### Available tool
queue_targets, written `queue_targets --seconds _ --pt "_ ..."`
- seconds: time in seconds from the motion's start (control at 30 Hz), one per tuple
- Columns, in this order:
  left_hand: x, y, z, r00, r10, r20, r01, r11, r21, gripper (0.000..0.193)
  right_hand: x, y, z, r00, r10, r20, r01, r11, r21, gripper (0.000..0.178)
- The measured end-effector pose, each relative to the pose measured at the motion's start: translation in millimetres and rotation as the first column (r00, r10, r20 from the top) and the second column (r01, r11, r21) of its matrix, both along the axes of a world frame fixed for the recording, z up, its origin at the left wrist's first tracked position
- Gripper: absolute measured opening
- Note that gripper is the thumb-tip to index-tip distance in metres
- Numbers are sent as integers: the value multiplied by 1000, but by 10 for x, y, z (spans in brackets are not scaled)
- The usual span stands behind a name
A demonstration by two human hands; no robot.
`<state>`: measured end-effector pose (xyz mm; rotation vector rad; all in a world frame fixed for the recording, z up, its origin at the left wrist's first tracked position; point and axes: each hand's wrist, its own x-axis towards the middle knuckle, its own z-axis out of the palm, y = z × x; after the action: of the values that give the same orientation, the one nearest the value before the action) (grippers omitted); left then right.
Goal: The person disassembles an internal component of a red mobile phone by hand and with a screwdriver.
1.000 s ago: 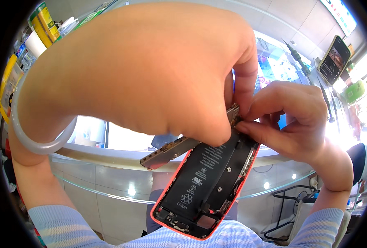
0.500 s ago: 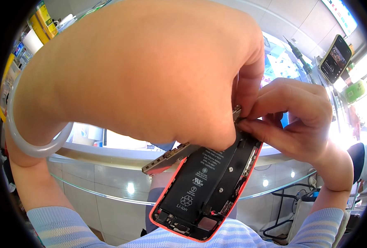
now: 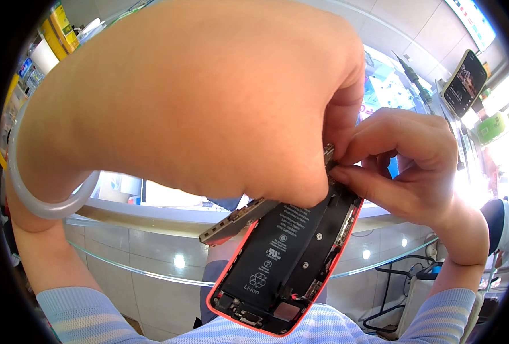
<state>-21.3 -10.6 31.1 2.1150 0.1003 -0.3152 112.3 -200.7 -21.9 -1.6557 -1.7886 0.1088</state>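
Since a second ago my left hand (image 3: 249,109) has drifted slightly right, arching over with fingers pointing down and holding a tilted metal-edged panel (image 3: 231,222). My right hand (image 3: 408,163) is bent at the wrist, fingers narrowed at the upper end of the open red-framed phone (image 3: 277,252); I can't tell what they pinch. The phone slants across the surface's (image 3: 145,213) near edge, and the panel's free end sits lower than before.

Coral-red phone frame (image 3: 344,239), black battery (image 3: 274,252) — blue-and-white striped sleeves (image 3: 82,312) — milky-white bangle (image 3: 54,210)
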Motion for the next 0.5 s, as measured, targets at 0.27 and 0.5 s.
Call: queue_targets --seconds 0.27,0.5 --pt "120 -85 123 995 -37 -95 27 994 -108 19 34 -2 -6 999 37 7 -37 999 4 16" --pt "-84 -26 -129 926 -94 365 80 995 52 20 58 10 -10 996 85 11 -85 996 16 16"
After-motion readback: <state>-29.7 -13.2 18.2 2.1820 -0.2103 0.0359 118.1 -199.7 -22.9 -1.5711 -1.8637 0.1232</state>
